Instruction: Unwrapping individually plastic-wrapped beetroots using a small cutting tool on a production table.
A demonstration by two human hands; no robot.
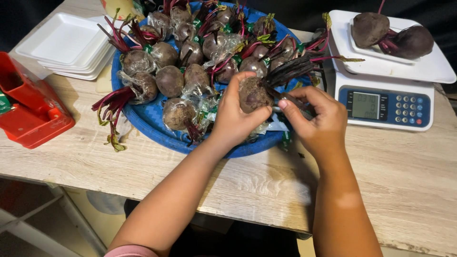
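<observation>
Beetroot (pixel 253 93) gripped in the left hand (pixel 236 119), lifted just over the near rim of the blue basin (pixel 157 128), thumb and fingers cupped round the bulb so that the stalk end points away to the right; right hand (pixel 320 119) closed in a pinch on the dark stalks (pixel 290 71) where they leave the bulb, apparently to steady or twist them while the other hand keeps the root from turning; thin clear film (pixel 266 127) bunched under the bulb, seemingly part of a wrap, though too crumpled to tell for sure

Filling the basin, a heap of other beetroots (pixel 170 80), many in clear film with a green band at the neck, red stalks and limp leaves trailing over the basin's left rim onto the table (pixel 238 185); kept together there, within easy reach of both hands

Right of the basin, a white scale (pixel 385 102) with a blue keypad front, two bare beetroots (pixel 392 35) lying on a white foam tray on its platform, placed as if for weighing; left of the basin and further back, stacked empty white foam trays (pixel 64 43); left of the basin at the table's edge, a red dispenser-like tool (pixel 28 107), exact kind unclear
</observation>
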